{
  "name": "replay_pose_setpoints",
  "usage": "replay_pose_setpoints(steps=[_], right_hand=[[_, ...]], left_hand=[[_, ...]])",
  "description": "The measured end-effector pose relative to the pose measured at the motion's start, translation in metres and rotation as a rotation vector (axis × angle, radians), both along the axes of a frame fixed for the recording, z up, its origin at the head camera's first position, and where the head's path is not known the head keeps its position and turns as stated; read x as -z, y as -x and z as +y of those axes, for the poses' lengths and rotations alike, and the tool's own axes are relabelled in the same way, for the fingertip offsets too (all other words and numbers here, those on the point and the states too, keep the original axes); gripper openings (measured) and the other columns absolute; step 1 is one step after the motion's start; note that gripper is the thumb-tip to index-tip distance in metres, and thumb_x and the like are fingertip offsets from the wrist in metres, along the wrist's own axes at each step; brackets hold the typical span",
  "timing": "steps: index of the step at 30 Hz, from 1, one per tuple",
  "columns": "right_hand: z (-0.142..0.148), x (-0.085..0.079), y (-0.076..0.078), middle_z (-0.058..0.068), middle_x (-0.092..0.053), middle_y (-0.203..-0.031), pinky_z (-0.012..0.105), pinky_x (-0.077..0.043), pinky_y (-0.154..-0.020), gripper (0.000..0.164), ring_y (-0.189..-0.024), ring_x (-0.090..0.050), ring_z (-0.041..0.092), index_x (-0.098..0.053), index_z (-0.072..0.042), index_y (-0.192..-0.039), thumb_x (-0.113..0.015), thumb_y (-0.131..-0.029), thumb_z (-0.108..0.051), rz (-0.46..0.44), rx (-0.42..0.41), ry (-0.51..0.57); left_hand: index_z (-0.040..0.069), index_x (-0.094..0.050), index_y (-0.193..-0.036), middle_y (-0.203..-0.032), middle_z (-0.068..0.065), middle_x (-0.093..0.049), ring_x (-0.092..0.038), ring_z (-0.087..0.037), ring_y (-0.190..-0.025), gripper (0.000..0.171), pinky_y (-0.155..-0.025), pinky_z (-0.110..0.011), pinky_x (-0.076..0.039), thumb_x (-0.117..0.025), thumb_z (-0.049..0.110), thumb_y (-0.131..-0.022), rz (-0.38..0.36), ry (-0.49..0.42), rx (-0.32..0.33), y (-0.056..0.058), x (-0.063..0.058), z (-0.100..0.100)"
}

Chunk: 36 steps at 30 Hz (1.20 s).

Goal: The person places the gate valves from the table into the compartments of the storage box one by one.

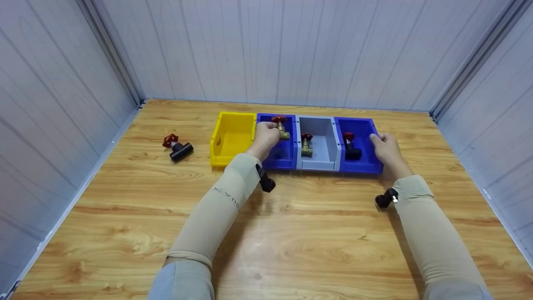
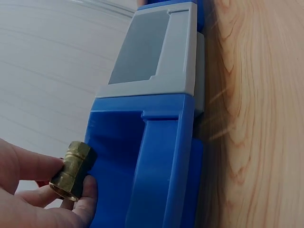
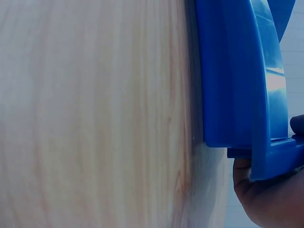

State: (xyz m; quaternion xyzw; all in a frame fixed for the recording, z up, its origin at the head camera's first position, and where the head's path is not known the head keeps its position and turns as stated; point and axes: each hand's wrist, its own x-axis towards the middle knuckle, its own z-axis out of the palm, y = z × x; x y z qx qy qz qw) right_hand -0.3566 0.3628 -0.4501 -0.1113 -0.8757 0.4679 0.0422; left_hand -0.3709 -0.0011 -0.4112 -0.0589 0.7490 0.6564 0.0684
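Observation:
My left hand (image 1: 265, 138) pinches a brass valve (image 1: 283, 131) with a red handwheel, held over the left blue bin (image 1: 277, 162). In the left wrist view, thumb and fingers grip the brass body (image 2: 73, 166) beside the bin's side wall. At the row's far end, my right hand (image 1: 387, 151) grips the outer wall of the right blue bin (image 1: 366, 166). The right wrist view shows part of that hand (image 3: 273, 199) at the bin's corner. A black valve (image 1: 353, 153) with a red handwheel lies in this bin. Another brass valve (image 1: 307, 149) lies in the grey bin (image 1: 325, 125).
A yellow bin (image 1: 235, 137) forms the left end of the joined row. Left of it, a black valve (image 1: 181, 151) with a red handwheel lies on the wooden table (image 1: 291, 233). Pale panel walls (image 1: 270, 50) stand behind and on both sides.

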Motion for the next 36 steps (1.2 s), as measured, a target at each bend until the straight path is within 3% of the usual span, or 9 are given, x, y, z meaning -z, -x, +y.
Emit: replay_pose_setpoints(steps=[9, 17, 24, 29, 33, 36], right_hand=[[-0.001, -0.001, -0.001, 0.002, -0.045, -0.090, 0.027, -0.042, -0.074, 0.035, -0.088, -0.047, 0.017, -0.043, -0.011, -0.089, -0.048, -0.115, -0.034, -0.004, 0.012, 0.024], [-0.001, -0.002, -0.004, 0.004, -0.047, -0.093, 0.026, -0.044, -0.073, 0.035, -0.090, -0.049, 0.018, -0.044, -0.012, -0.092, -0.047, -0.114, -0.039, -0.008, 0.002, -0.040], [-0.003, -0.002, -0.003, 0.003, -0.048, -0.092, 0.026, -0.043, -0.073, 0.033, -0.089, -0.049, 0.017, -0.045, -0.011, -0.092, -0.048, -0.114, -0.036, -0.002, 0.011, -0.022], [-0.002, -0.002, -0.002, 0.004, -0.047, -0.093, 0.026, -0.043, -0.074, 0.034, -0.090, -0.048, 0.017, -0.044, -0.011, -0.092, -0.048, -0.114, -0.037, -0.011, 0.018, -0.019], [-0.001, -0.002, -0.002, 0.003, -0.045, -0.091, 0.027, -0.042, -0.073, 0.034, -0.089, -0.047, 0.018, -0.043, -0.012, -0.091, -0.047, -0.115, -0.036, -0.009, 0.018, -0.025], [-0.001, -0.001, -0.002, 0.003, -0.045, -0.092, 0.027, -0.042, -0.074, 0.035, -0.089, -0.047, 0.018, -0.043, -0.012, -0.091, -0.047, -0.115, -0.037, -0.012, 0.019, -0.015]], left_hand=[[-0.011, -0.065, -0.139, -0.146, -0.023, -0.064, -0.058, -0.026, -0.130, 0.039, -0.116, -0.038, -0.048, -0.052, -0.003, -0.104, 0.040, 0.056, -0.010, -0.001, 0.008, 0.005], [-0.012, -0.062, -0.142, -0.146, -0.025, -0.064, -0.060, -0.030, -0.135, 0.040, -0.115, -0.038, -0.049, -0.050, -0.003, -0.104, 0.024, 0.089, -0.015, -0.001, 0.013, 0.010], [-0.009, -0.071, -0.129, -0.138, -0.020, -0.068, -0.057, -0.022, -0.117, 0.033, -0.106, -0.036, -0.051, -0.050, -0.001, -0.105, 0.002, 0.119, -0.016, 0.000, 0.018, 0.011], [-0.008, -0.071, -0.129, -0.139, -0.018, -0.067, -0.058, -0.022, -0.121, 0.032, -0.106, -0.034, -0.051, -0.052, 0.001, -0.105, 0.001, 0.143, -0.024, 0.002, 0.021, 0.013], [-0.001, -0.068, -0.095, -0.111, -0.011, -0.065, -0.055, -0.020, -0.100, 0.019, -0.084, -0.028, -0.046, -0.053, 0.003, -0.106, -0.008, 0.164, -0.025, 0.004, 0.023, 0.014], [0.009, -0.048, -0.072, -0.090, -0.006, -0.052, -0.045, -0.019, -0.081, 0.034, -0.070, -0.029, -0.036, -0.054, 0.003, -0.105, -0.020, 0.162, -0.027, 0.007, 0.024, 0.015]])
